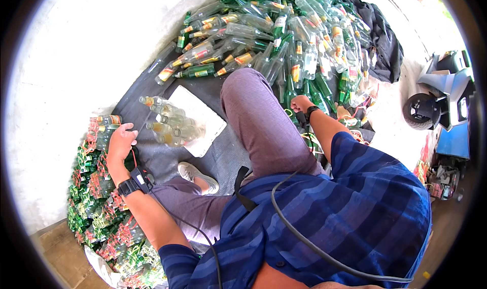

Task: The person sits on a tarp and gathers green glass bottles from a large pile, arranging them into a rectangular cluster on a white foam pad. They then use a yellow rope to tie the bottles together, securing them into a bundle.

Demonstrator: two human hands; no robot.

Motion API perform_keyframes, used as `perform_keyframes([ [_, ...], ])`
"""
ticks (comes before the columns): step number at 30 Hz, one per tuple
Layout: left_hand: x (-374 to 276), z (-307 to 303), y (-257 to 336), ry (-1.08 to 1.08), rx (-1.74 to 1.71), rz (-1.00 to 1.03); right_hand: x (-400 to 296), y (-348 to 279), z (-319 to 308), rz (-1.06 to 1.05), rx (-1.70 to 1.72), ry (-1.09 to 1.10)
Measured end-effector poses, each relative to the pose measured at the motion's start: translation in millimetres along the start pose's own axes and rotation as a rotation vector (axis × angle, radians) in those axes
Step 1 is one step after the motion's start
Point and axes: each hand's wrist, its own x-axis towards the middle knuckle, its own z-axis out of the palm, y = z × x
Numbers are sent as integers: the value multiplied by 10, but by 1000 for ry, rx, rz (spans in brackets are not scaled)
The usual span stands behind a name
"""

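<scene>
My left hand (121, 139) is at the left with its fingers apart and nothing visible in them. It is beside clear bottles (103, 131) bound with red string, at the top of a stack of tied bottles (91, 178). My right hand (301, 103) is curled at the near edge of the loose bottle heap (266, 34), close to green bottles and yellow-green string (289, 112). Whether it grips anything is hidden. Between my hands, a small group of clear glass bottles (175, 123) stands partly on a white board (201, 117).
A dark ground sheet (232, 171) lies under my shoe (198, 178). A white wall (68, 60) borders the left. Black cloth (380, 37) is bunched beyond the heap, and a motor scooter (445, 95) stands at the right. A cable (315, 247) runs across my shirt.
</scene>
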Motion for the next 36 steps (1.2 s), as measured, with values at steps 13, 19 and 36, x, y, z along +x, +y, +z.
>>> perform_keyframes([
  [13, 271, 32, 115, -37, 22, 26, 1094, -88, -770, -391, -628, 99],
  [19, 132, 6, 227, 3, 21, -59, 1079, -480, -1022, -29, -530, 211],
  [36, 284, 132, 465, -1, 102, -67, 378, -1379, -1100, -80, -227, 660],
])
